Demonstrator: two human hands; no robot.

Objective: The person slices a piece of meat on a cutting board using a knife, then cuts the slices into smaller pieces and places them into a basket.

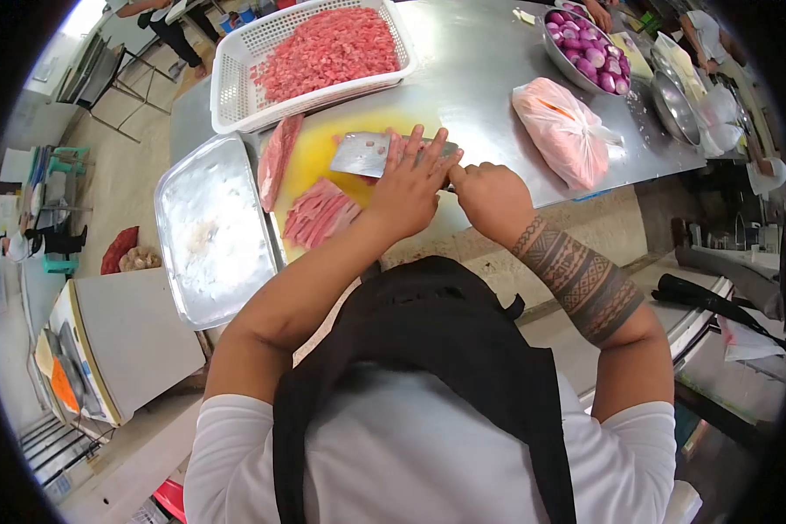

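Note:
A cleaver (355, 155) lies flat across the yellow cutting board (319, 140), its blade pointing left, with bits of meat stuck to the metal. My right hand (495, 201) is closed around its handle. Fingers stretched out, my left hand (408, 185) rests on the blade. Pinkish meat shows in part beneath and behind the blade; its full shape is hidden. Nearer to me on the board sits a pile of meat strips (320, 214). A long slab of raw meat (279, 162) lies at the board's left side.
A white perforated basket (231, 79) holds diced meat (332, 52) at the back. Left of the board is a metal tray (214, 236). On the right are a tied plastic bag (563, 131) and a bowl of peeled red onions (588, 52). Other people stand around the room.

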